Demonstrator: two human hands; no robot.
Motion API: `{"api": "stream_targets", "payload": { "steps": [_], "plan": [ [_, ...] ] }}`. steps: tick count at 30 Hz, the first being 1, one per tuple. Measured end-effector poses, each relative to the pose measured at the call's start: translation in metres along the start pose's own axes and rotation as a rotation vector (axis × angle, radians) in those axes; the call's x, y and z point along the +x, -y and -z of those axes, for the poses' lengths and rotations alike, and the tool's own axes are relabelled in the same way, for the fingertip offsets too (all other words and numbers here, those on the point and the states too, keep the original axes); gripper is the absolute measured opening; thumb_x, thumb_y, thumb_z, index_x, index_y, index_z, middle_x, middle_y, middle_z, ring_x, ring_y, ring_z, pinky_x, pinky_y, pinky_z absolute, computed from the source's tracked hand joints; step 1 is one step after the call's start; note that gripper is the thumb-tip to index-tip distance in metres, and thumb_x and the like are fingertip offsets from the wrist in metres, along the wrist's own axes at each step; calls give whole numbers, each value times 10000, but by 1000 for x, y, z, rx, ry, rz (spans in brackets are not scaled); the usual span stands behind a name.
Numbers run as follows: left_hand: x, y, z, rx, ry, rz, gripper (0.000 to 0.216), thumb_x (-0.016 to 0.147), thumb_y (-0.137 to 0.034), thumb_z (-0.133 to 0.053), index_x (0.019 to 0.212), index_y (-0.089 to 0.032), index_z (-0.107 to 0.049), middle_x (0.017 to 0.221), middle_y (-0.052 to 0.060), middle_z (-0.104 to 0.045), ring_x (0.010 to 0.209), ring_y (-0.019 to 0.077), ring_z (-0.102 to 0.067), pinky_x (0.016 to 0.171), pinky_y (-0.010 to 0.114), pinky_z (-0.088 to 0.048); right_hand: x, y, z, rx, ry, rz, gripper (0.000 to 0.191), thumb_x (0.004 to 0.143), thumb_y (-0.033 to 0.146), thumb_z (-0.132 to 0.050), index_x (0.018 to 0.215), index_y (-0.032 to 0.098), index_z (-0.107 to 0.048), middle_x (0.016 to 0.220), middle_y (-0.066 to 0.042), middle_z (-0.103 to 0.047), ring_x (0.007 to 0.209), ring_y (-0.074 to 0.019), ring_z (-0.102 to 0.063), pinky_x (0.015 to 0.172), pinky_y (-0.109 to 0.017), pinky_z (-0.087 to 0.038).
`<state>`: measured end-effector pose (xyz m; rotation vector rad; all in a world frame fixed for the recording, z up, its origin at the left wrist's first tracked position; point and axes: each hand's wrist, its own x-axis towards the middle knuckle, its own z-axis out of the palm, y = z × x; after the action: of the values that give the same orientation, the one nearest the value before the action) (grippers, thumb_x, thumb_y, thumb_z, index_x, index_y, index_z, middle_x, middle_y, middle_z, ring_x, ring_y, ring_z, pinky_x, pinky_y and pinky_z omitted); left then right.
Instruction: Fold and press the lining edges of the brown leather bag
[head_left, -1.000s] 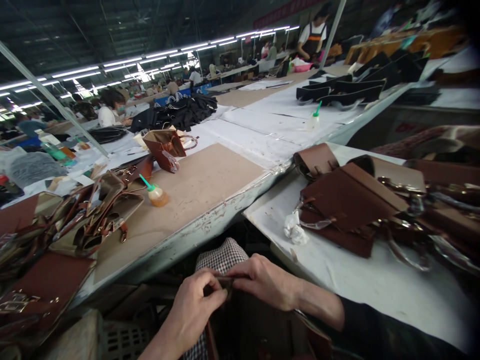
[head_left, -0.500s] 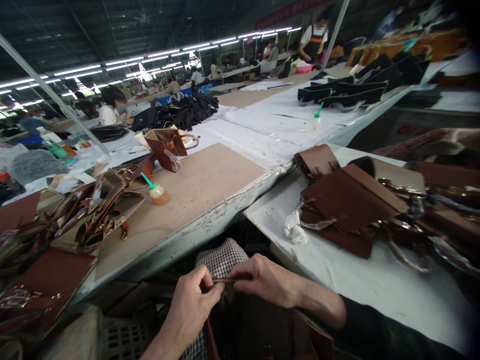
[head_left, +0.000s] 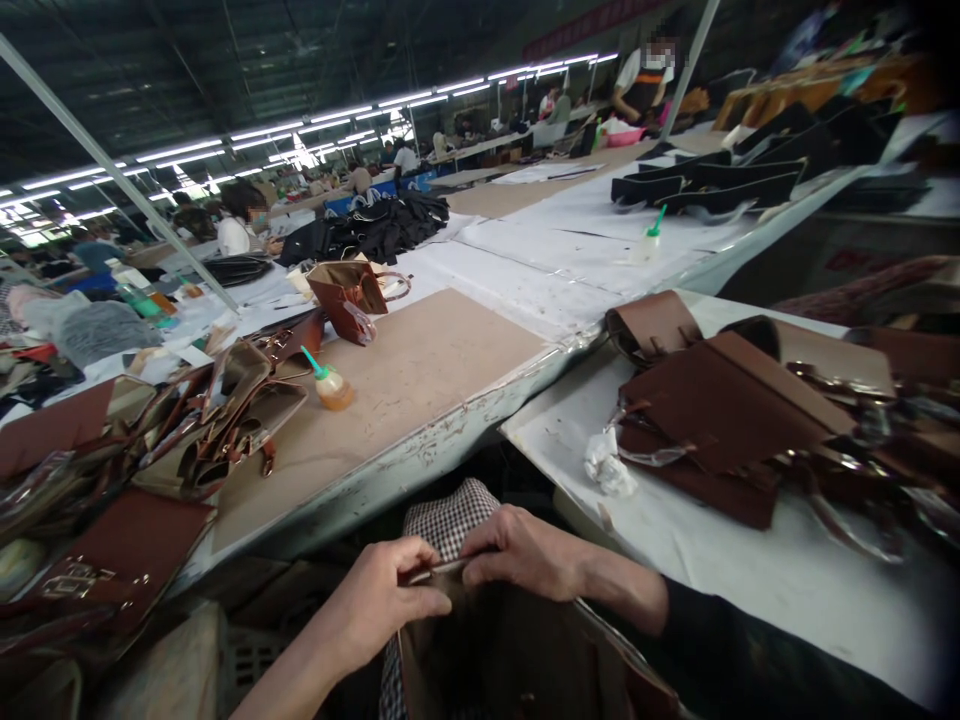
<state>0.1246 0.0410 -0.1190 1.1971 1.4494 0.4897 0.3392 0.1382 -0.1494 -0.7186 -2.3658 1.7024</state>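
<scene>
At far left, well apart from the fingers, brown bags [head_left: 161,530] lie heaped; nearer, a green-tipped bottle [head_left: 334,389] stands on tan board [head_left: 457,330], beyond and to the left of both hands. Next comes the person's left hand [head_left: 381,590], its bent forefinger over the far rim of a dark brown bag [head_left: 517,650] and its thumb stretched out on the inner side; I cannot tell how firmly it grips. The rim's held stretch runs crosswise, rising slightly from the left fingertips to the right ones, and neither hand is nearer, since both are at it. The bag hangs below the fingers, towards the wearer; its lower part is out of sight, so its long axis is unclear. Just beyond the fingertips is checked cloth [head_left: 450,515]. The right hand [head_left: 523,553] pinches the rim between thumb and curled fingers. Further right, beyond that hand, sit a crumpled white wad [head_left: 609,463] and more stacked bags [head_left: 735,400].
</scene>
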Motion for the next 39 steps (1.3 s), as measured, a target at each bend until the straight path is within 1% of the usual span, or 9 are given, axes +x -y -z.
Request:
{"api": "stream_targets", "payload": {
  "steps": [8, 13, 18, 25, 27, 29, 32, 36, 39],
  "plan": [
    [-8, 0, 4, 190, -36, 1, 200, 828, -316, -626, 817, -165, -756, 684, -38, -588, 685, 155, -484, 619, 241, -314, 2, 3, -4, -9, 7, 6, 179, 874, 255, -629, 889, 188, -795, 705, 34, -640, 693, -145, -544, 672, -244, -401],
    [-12, 0, 2, 161, -57, -44, 233, 865, -311, -590, 870, -183, -785, 745, -25, -632, 744, 176, -533, 662, 244, -348, 4, 2, -8, 39, -4, -34, 166, 867, 244, -624, 844, 179, -776, 680, 37, -583, 699, -138, -521, 650, -238, -379],
    [-10, 1, 1, 138, -50, -40, 202, 855, -293, -607, 810, -160, -753, 679, -44, -548, 680, 144, -462, 627, 240, -312, 2, -3, -7, 75, 31, 1, 163, 870, 234, -619, 773, 169, -733, 652, 50, -522, 673, -118, -468, 616, -227, -343],
    [-10, -2, -1, 141, -43, -62, 197, 859, -281, -595, 820, -155, -741, 690, -41, -550, 677, 138, -444, 616, 236, -300, 0, -1, 10, 87, 226, -16, 234, 896, 248, -600, 1061, 182, -751, 732, 48, -551, 659, -112, -457, 601, -225, -356],
    [-10, -2, -3, 149, -41, -74, 214, 866, -300, -593, 814, -152, -739, 691, -37, -541, 682, 142, -446, 618, 237, -301, 6, 5, 9, 32, 248, -30, 233, 889, 336, -662, 1033, 179, -757, 702, 54, -535, 639, -110, -453, 577, -224, -340],
    [-9, 0, -4, 174, -71, -84, 242, 871, -328, -589, 789, -150, -730, 672, -37, -504, 670, 141, -425, 601, 240, -283, 14, 10, 4, -71, 205, -18, 246, 869, 410, -718, 914, 174, -767, 649, 59, -512, 629, -111, -462, 572, -227, -327],
    [-9, 3, -2, 211, -115, -59, 251, 854, -355, -601, 773, -148, -719, 640, -45, -438, 635, 132, -369, 570, 242, -242, 25, 13, -5, -173, 160, 47, 200, 881, 359, -730, 791, 182, -756, 606, 59, -518, 624, -116, -499, 583, -228, -331],
    [-18, 1, 5, 205, -58, 10, 131, 762, -288, -683, 796, -163, -700, 655, -62, -434, 630, 124, -356, 573, 234, -246, 28, 12, -9, -222, 150, 97, 180, 908, 324, -696, 795, 199, -759, 625, 46, -571, 653, -133, -560, 620, -232, -364],
    [-26, -6, 5, 256, -67, 29, 126, 797, -291, -638, 760, -175, -671, 639, -63, -415, 623, 129, -354, 573, 238, -249, 26, 14, -8, -348, 119, 77, 201, 930, 335, -653, 821, 205, -762, 672, 16, -640, 723, -171, -606, 675, -258, -391]
  ]
}}
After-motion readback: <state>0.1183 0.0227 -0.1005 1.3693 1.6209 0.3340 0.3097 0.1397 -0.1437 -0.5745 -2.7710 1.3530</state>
